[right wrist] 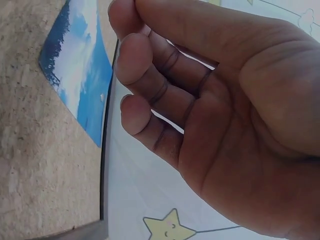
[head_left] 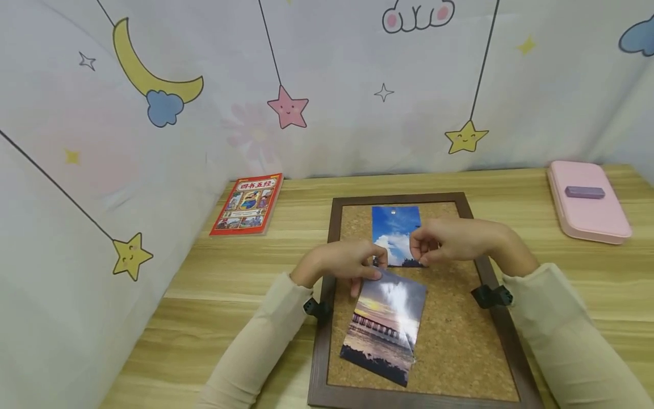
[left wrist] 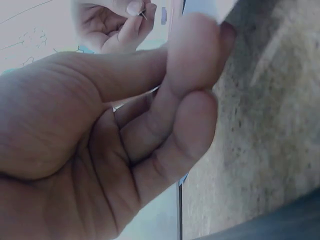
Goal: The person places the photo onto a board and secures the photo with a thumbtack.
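Note:
My left hand (head_left: pixel 352 260) pinches the top edge of a glossy sunset photo (head_left: pixel 384 326) showing a pier over water. This photo lies tilted over the lower part of a framed cork board (head_left: pixel 460 341). Above it, a blue sky photo (head_left: pixel 395 227) is fixed to the board by a pushpin (head_left: pixel 393 212) at its top. Over that photo's lower right side is my right hand (head_left: pixel 452 241), thumb and index finger together. In the left wrist view, a small pin (left wrist: pixel 143 15) with a thin metal point shows between those fingertips; its head is mostly hidden.
A red-covered book (head_left: pixel 247 204) lies at the back left of the wooden table (head_left: pixel 194 284). At the back right is a pink case (head_left: pixel 590 201) with a purple strip. A white curtain (head_left: pixel 337 68) printed with stars and a moon hangs behind the table.

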{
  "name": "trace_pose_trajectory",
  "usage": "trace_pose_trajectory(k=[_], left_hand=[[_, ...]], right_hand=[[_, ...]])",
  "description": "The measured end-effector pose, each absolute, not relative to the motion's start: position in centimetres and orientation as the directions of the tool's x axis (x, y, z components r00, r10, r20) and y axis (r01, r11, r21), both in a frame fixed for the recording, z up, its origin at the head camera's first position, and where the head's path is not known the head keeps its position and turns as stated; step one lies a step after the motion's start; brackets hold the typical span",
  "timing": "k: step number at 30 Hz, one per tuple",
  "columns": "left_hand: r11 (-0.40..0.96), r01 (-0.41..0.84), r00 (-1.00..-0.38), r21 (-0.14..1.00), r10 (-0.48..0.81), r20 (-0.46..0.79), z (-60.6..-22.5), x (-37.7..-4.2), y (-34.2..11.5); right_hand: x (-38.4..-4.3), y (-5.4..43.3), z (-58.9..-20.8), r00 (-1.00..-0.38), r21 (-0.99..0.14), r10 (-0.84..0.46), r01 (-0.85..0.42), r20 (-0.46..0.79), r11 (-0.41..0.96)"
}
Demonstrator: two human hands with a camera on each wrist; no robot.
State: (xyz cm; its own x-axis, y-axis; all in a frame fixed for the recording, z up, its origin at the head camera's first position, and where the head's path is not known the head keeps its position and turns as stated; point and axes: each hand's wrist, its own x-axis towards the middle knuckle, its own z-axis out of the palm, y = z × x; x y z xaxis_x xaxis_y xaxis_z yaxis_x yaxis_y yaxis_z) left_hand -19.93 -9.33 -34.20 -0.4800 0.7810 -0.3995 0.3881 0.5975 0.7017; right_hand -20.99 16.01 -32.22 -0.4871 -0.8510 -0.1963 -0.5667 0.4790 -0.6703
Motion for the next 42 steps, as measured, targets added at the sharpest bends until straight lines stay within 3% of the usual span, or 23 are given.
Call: trace_pose_trajectory(k=[13, 27, 35, 42], left_hand=[[0.657, 0.299, -0.559, 0.692, 0.709, -0.431, -34.9, -19.4, -8.5], [0.741, 0.183, -0.632, 0.646, 0.592, -0.5, -34.7, -19.0, -7.6], [0.731, 0.178, -0.639, 0.659, 0.595, -0.487, -35.1, -19.0, -7.8], [0.746, 0.26, -0.653, 0.614, 0.604, -0.457, -35.1, -19.2, -7.9]], right_hand=[[-21.0, 14.6, -33.8, -0.46, -0.686, -0.87, -0.577, -0.175, 0.443], [-21.2, 13.6, -35.1, -0.456, -0.685, -0.854, -0.541, -0.25, 0.489], [-21.4, 13.0, -35.7, -0.442, -0.685, -0.855, -0.534, -0.272, 0.495], [-21.3, 13.0, -35.7, -0.444, -0.698, -0.847, -0.506, -0.294, 0.507]])
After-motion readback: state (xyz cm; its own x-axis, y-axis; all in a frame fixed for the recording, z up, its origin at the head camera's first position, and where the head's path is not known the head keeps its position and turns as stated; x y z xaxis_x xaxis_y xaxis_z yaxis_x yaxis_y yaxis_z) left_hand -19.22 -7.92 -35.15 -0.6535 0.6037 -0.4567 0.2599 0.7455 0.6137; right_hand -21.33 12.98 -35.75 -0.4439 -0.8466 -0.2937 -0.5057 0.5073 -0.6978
